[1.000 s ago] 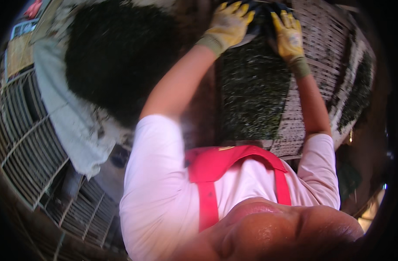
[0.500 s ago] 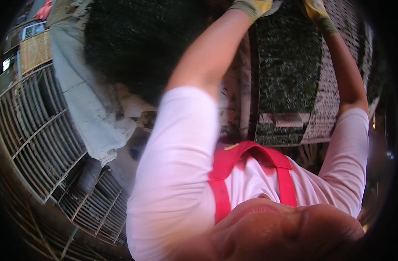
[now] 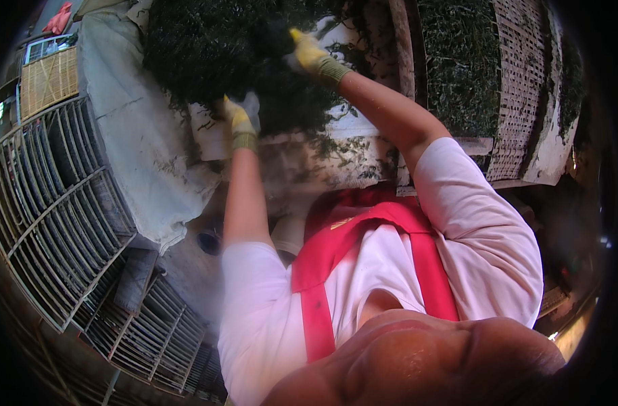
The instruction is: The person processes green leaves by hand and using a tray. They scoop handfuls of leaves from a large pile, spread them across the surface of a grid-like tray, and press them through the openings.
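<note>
A dark green heap of leafy strands [image 3: 214, 54] spreads over a pale surface [image 3: 349, 122]. At the heap's near edge is my left hand [image 3: 241, 116], in a yellow and pale glove with a ribbed cuff. Its fingers look stretched toward the leaves, slightly blurred. My right hand [image 3: 312, 55], gloved alike, reaches across the heap's right part with its fingers apart. Neither glove shows a clear grip on anything, though the leaves and blur partly hide the fingertips.
To the right, past a wooden bar [image 3: 402, 47], lie a bed of green leaves [image 3: 458, 61] and a woven lattice mat [image 3: 518, 81]. A grey cloth [image 3: 123, 115] hangs at the left beside slatted racks [image 3: 52, 196]. Loose leaf bits cling to the near ledge [image 3: 336, 162].
Both hands have swung left from the leaf bed beside the lattice mat to the dark heap. More of the heap's near edge and pale surface now shows.
</note>
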Available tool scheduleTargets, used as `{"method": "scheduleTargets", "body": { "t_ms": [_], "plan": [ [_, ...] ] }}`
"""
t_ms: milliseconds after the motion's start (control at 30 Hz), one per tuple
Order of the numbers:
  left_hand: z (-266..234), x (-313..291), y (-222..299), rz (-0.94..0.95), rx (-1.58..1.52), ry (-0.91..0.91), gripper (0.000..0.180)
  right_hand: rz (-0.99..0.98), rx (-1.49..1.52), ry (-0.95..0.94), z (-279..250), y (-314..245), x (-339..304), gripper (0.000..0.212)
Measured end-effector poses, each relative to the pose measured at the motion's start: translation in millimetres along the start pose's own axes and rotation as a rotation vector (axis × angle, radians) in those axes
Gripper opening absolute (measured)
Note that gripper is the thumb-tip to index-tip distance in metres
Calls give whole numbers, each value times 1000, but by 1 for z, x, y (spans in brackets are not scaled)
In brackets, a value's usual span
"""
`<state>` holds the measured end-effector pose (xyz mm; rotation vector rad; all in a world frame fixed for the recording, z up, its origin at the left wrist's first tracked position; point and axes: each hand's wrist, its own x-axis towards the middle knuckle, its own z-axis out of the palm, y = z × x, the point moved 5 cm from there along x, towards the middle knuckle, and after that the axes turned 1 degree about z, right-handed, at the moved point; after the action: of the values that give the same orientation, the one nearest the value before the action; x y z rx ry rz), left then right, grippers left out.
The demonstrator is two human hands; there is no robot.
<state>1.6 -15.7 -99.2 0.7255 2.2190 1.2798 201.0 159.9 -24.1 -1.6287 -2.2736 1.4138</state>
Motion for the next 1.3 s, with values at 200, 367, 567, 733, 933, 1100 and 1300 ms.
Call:
{"method": "scheduleTargets", "body": {
  "t_ms": [200, 367, 567, 733, 933, 1100, 1300],
  "plan": [
    [-5, -47, 144, -226, -971, -303, 34, -422, -141, -42, -39, -56, -72, 47],
    [-51, -89, 187, 19, -522, -283, 39, -637, -598, 258, -74, -66, -90, 75],
    [-12, -110, 27, 275, 469, -543, 58, -475, -727, -41, 55, -83, -40, 73],
    [-40, -112, -12, 202, 406, -527, 56, -439, -90, -156, 42, -84, 0, 46],
    [-81, -98, 31, 10, -14, -404, 51, -549, 406, -316, -90, -120, -141, 63],
    [-110, -55, 156, 18, -564, -431, 49, -489, -240, -109, -112, -109, -152, 62],
    [-129, -103, 285, 368, -632, -566, 48, -1008, 282, -18, -174, -205, -202, 53]
  ]
}}
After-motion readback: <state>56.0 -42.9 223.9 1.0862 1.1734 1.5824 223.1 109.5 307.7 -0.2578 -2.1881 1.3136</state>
